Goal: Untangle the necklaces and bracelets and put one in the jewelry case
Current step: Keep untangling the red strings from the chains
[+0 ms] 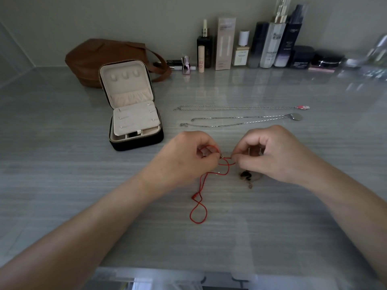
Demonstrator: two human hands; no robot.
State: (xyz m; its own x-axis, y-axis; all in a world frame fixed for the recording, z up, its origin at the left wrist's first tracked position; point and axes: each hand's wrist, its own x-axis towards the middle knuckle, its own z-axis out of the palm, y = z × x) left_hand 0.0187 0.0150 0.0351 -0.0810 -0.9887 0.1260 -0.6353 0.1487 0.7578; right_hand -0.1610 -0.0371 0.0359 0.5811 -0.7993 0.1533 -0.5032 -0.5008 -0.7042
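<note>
Your left hand point(189, 156) and right hand point(270, 153) each pinch the red cord point(199, 203) above the table point(83, 185), near the open jewelry case point(134, 114).

A grey streaked tabletop point(62, 185) runs to a plain wall point(125, 17). At the far left a brown leather bag point(94, 57) sits against the wall. To its right along the far edge stands a row of cosmetics: a small pink bottle point(185, 64), a slim beige tube point(201, 59), a dark dropper bottle point(204, 49), a tall pale box point(225, 42), a white-capped bottle point(241, 53), three tall pump bottles point(274, 42) and two black jars point(302, 57). At the far right is something clear point(377, 53), possibly glass, but it is blurred.
</note>
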